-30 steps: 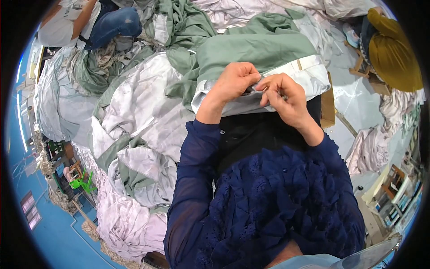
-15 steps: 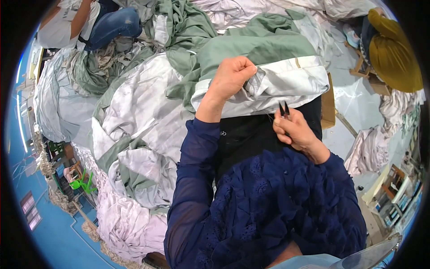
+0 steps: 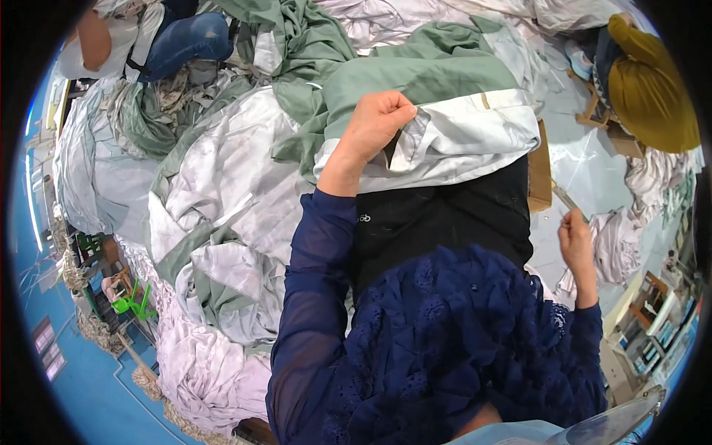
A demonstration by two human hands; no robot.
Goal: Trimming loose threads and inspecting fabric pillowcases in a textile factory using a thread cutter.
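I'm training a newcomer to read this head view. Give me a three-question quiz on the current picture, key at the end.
1. True or false: the left hand is clear of the green-and-white cloth on the lap.
2. Where is the right hand?
A) Pressed onto that cloth
B) Out to the person's right, apart from that cloth
C) Under the left hand
3. What kind of box stands just beside the lap, on the person's right?

Key:
1. False; its fingers pinch the white part.
2. B.
3. A cardboard box.
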